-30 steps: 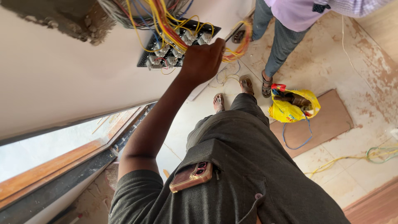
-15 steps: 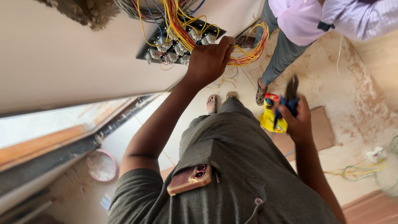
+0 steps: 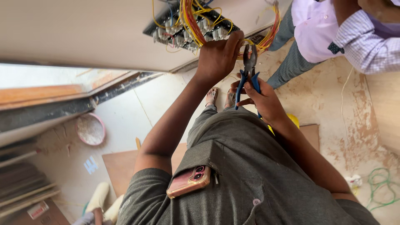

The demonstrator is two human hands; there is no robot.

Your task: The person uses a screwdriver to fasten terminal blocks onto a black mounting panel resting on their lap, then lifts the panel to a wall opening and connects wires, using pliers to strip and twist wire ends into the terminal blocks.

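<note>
Pliers sit in the right hand, blue handles down in the palm, dark nose up toward twelve o'clock, so the long axis runs nearly straight from the hand to the wires. The nose ends just beside the left hand at its three o'clock, and just below the loop of yellow and red wire that hangs from the switch box in the wall.

The right fingers are curled around the handles, which stand a little apart; the nose looks nearly shut with nothing plainly in it, though the tip is small and hard to read. The left fingers are bent and pressed onto the wire bundle at the box's lower edge, pinching strands there.

From the pliers' nose the box lies at about eleven o'clock, with the left hand between. The left hand is the nearer one, touching the wires; the right is close but apart from them.

A phone rides in the shirt pocket at six o'clock. Another person's sleeve shows at two o'clock, and a pink bowl lies on the floor at nine o'clock.
</note>
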